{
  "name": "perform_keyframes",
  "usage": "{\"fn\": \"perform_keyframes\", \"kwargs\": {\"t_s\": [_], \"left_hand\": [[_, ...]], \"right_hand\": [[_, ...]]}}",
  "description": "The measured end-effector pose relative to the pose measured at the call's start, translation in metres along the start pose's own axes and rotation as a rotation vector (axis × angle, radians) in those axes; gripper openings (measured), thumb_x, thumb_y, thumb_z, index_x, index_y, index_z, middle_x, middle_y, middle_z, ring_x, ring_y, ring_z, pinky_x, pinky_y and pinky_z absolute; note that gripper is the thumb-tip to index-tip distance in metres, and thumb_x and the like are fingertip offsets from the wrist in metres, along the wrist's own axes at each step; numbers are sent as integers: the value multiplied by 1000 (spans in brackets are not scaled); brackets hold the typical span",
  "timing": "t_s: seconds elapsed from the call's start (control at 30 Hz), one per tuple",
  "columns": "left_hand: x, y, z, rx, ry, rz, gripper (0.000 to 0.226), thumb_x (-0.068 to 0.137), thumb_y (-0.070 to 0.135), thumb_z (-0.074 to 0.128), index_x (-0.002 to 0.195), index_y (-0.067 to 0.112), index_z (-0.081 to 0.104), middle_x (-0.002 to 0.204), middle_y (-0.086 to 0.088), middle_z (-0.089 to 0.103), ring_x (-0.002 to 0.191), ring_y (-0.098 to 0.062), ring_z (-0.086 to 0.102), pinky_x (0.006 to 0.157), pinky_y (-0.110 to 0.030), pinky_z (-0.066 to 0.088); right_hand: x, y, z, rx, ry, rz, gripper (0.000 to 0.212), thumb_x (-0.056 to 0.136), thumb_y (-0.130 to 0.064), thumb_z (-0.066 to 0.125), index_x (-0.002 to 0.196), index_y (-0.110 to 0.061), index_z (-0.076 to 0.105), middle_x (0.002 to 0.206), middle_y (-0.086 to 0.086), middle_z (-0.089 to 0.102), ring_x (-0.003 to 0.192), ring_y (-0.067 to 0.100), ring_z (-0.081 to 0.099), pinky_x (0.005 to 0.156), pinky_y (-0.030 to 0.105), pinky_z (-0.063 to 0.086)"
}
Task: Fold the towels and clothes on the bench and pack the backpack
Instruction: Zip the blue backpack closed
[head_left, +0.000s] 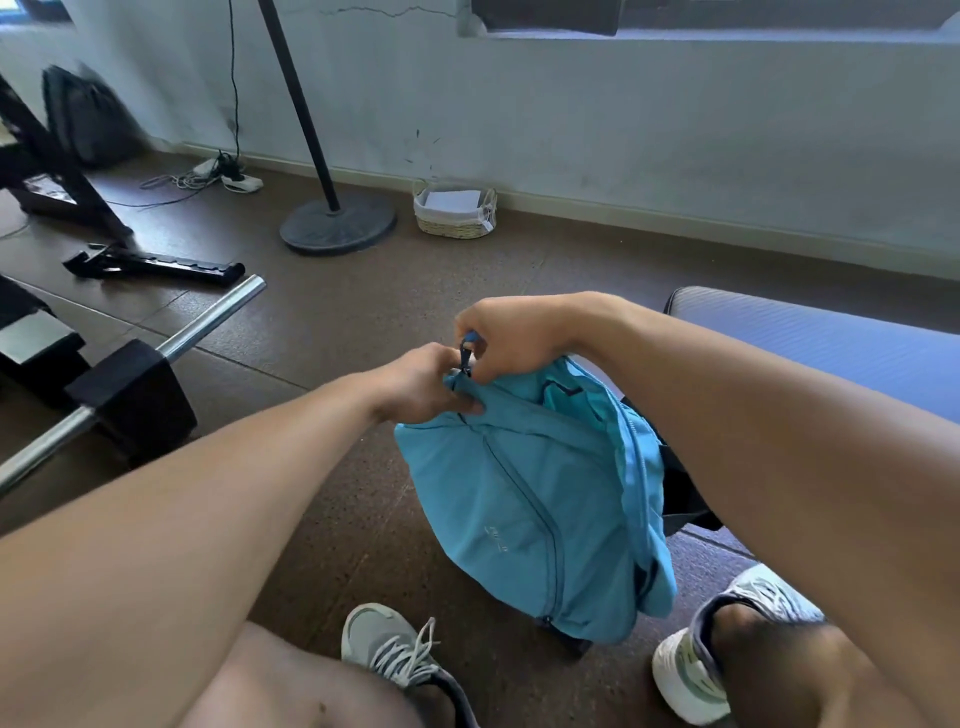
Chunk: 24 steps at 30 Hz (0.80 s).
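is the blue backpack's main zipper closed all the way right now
No: the blue backpack gapes open along its top right side, showing lining, while the right hand pinches the zipper pull and the left hand grips the fabric.

**Layout at the bench**

Backpack (524, 499) stands on the floor (322, 322) between two shoes (387, 647), bench (831, 343) to its right. Barbell (156, 358) lies left. Basket (455, 213) and lamp base (337, 226) sit behind, near the wall (623, 130).
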<state>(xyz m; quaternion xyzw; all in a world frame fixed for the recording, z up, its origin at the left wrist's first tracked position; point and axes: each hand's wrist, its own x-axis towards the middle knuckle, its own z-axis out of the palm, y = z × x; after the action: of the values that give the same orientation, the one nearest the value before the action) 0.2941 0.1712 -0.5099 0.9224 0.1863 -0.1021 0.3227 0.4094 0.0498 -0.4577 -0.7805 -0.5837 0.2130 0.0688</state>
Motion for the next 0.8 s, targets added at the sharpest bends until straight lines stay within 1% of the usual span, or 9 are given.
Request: {"fn": "perform_keyframes", "kwargs": {"t_s": [0.07, 0.13, 0.2, 0.27, 0.33, 0.47, 0.53, 0.67, 0.8], "left_hand": [[5, -3, 3, -6, 53, 8, 19, 80, 30, 84, 95, 26, 73, 95, 2, 71, 95, -22, 65, 84, -37, 53], [8, -4, 4, 16, 93, 28, 24, 75, 34, 87, 94, 26, 74, 82, 4, 70, 84, -18, 66, 81, -41, 56], [8, -4, 6, 16, 112, 26, 30, 70, 34, 90, 92, 24, 72, 70, 8, 60, 70, -16, 57, 69, -38, 51], [7, -4, 5, -43, 121, 7, 29, 66, 31, 93, 61, 25, 64, 57, 12, 49, 59, -12, 48, 57, -31, 40], [5, -3, 4, -68, 118, 0, 38, 64, 28, 94, 47, 30, 60, 48, 16, 43, 51, -6, 42, 54, -25, 35], [3, -4, -2, -93, 106, 27, 25, 60, 37, 95, 61, 25, 72, 57, 6, 58, 55, -6, 50, 55, -32, 44], [2, -6, -7, -62, 118, 43, 42, 56, 47, 94, 72, 14, 74, 64, -2, 62, 60, -11, 53, 58, -42, 47], [-2, -12, -16, -68, 206, 104, 58, 60, 43, 95, 52, 10, 48, 51, 6, 40, 50, -13, 35, 52, -31, 29], [-6, -29, -23, -12, 263, 116, 74, 53, 69, 83, 54, 9, 40, 49, 5, 35, 51, -15, 31, 53, -34, 27]], "right_hand": [[-3, 2, -2, 26, -9, 12, 21, 85, -33, 72, 80, -29, 52, 80, -6, 61, 70, 15, 56, 57, 28, 40], [-5, 7, -2, 45, -10, 29, 29, 92, -51, 64, 81, -25, 55, 78, -6, 59, 67, 12, 52, 56, 28, 37], [-5, 11, 0, 26, 6, 20, 40, 100, -54, 49, 77, -22, 53, 76, -6, 54, 65, 12, 47, 56, 28, 33], [-5, 14, 1, -1, 41, 5, 41, 102, -50, 48, 76, -19, 51, 75, -5, 52, 66, 13, 45, 56, 28, 32], [-6, 17, 1, 8, 51, -8, 38, 100, -49, 52, 78, -18, 54, 76, -5, 54, 68, 13, 46, 58, 30, 34], [-8, 20, -3, 26, 42, -33, 40, 97, -53, 56, 71, -23, 51, 74, -6, 53, 67, 11, 45, 62, 32, 37], [-8, 20, -6, 41, 59, -32, 42, 95, -56, 57, 71, -22, 51, 71, -6, 52, 65, 11, 44, 62, 31, 37], [-9, 23, -12, 86, 84, -27, 43, 96, -51, 58, 70, -19, 48, 68, -7, 47, 63, 12, 41, 62, 32, 35], [-10, 32, -17, 143, 96, -10, 44, 96, -50, 58, 76, -11, 53, 69, -3, 49, 64, 13, 43, 65, 33, 38]]}}
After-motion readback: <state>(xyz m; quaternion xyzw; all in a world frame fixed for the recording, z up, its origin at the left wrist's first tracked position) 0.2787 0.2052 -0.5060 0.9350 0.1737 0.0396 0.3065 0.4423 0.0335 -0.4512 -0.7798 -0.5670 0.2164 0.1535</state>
